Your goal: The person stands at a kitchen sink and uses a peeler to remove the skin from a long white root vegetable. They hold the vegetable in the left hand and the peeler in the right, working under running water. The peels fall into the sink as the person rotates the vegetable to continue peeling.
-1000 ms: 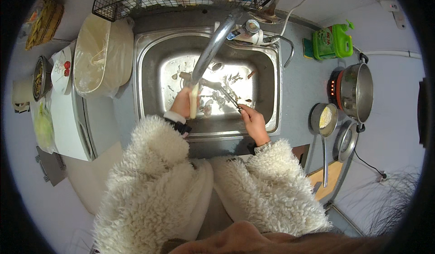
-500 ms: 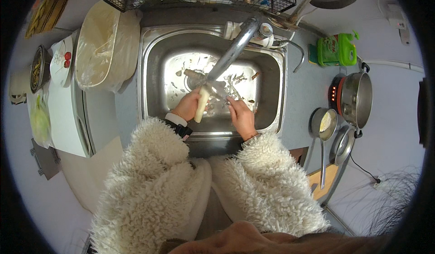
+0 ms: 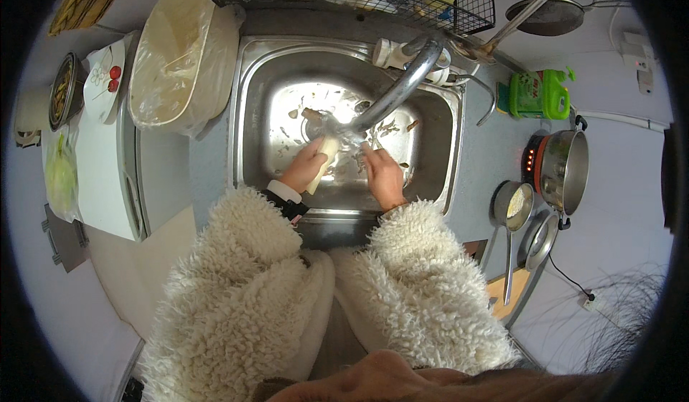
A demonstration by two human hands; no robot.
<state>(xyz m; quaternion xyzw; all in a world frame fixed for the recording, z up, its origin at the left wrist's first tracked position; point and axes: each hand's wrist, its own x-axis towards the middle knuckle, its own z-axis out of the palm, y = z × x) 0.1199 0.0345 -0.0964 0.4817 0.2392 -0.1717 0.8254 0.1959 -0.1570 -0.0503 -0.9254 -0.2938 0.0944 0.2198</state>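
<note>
My left hand [image 3: 304, 167] is closed around a long, pale peeled root vegetable [image 3: 328, 151], tilted over the sink. Its upper end lies beside the running water under the curved metal faucet [image 3: 403, 86]. To its right, my right hand [image 3: 385, 177] grips a slim metal tool [image 3: 374, 141], partly hidden by my fingers; whether it is a peeler or a knife I cannot tell. Both hands are inside the stainless steel sink [image 3: 265, 83]. Dark peel scraps [image 3: 388, 126] are scattered over its bottom, and a brown unpeeled piece [image 3: 311, 114] lies near the drain.
A lined bin [image 3: 222, 65] stands left of the sink, a black wire basket [image 3: 474, 7] behind it. On the right counter are a green jug [image 3: 540, 95], a pot [image 3: 574, 172] on a lit cooker, a small long-handled pan [image 3: 502, 205] and a lid [image 3: 542, 240].
The view has shifted, so the surroundings sit farther right. The vegetable's upper end is now nearer the water, and the tool has swung more upright, away from the vegetable.
</note>
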